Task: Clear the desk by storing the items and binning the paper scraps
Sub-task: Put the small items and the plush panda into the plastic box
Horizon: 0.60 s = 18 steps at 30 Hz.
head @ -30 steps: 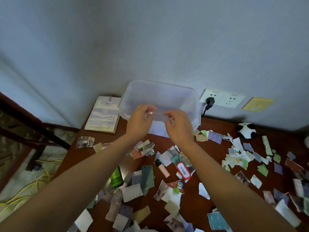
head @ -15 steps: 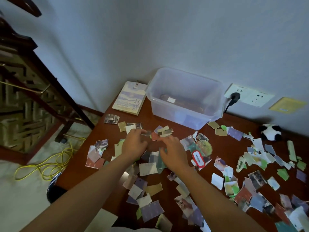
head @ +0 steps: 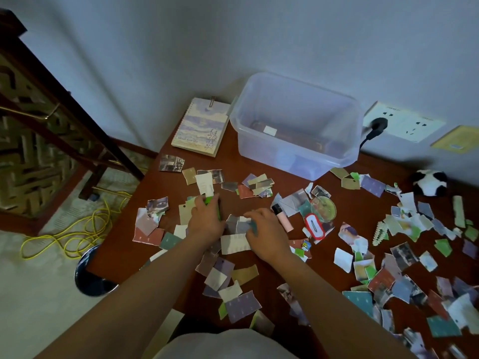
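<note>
Most scraps [head: 234, 243] lie unbinned on desk [head: 168, 193]; box [head: 298, 154] holds little. Left hand [head: 204, 224] grips green item [head: 208, 200]; right hand [head: 269, 234]: grasp indeterminate.

Left hand [head: 206, 221]: palm down, back toward the camera, fingers curled round a green item [head: 207, 200]. Right hand [head: 268, 233]: palm down just beside it, fingertips bent onto paper scraps [head: 233, 226] (actual grip hidden). Forearms: both bare, extended forward from the lower edge, converging toward the wrists.
</note>
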### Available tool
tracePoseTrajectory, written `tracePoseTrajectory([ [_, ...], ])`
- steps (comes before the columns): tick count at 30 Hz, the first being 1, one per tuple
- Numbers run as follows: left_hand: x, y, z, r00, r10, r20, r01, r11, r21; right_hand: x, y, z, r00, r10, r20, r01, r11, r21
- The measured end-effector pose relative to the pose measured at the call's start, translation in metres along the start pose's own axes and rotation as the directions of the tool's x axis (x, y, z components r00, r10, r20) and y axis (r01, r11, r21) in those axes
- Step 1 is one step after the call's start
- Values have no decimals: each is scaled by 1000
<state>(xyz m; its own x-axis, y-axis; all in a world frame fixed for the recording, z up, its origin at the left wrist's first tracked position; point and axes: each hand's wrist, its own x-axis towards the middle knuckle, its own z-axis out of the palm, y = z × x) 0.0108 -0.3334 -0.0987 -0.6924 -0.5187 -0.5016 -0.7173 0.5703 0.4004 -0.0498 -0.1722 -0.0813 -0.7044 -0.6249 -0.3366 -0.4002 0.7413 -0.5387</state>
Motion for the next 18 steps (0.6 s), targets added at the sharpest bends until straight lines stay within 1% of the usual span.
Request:
tracePoseTrajectory([
  [3, 2, 3, 0, 1000, 7, -21, -7, 999, -43, 0, 4, -4, 999, 45, -25, -46, 999, -12],
  [6, 3, 18, 1, 996, 34, -78, -46, 987, -153, 2, 12, -11, 990, 121, -72, -124, 991, -46],
  [8, 4, 32, 1, 997, 58, -48, -68, 966, -248, 4, 18, -13, 979, 162, -124, -172, 982, -79],
  [11, 5, 53, 5, 993, 96, 64, -68, 937, -344, 6, 26, -19, 957, 226, -179, -250, 960, -125],
  [14, 6, 70, 10, 986, 114, 125, -55, 915, -399, 7, 33, -23, 954, 268, -138, -290, 940, -179],
  [18, 10, 82, 11, 979, 156, 130, -91, 909, -407, 10, 40, -19, 947, 310, -84, -321, 927, -195],
])
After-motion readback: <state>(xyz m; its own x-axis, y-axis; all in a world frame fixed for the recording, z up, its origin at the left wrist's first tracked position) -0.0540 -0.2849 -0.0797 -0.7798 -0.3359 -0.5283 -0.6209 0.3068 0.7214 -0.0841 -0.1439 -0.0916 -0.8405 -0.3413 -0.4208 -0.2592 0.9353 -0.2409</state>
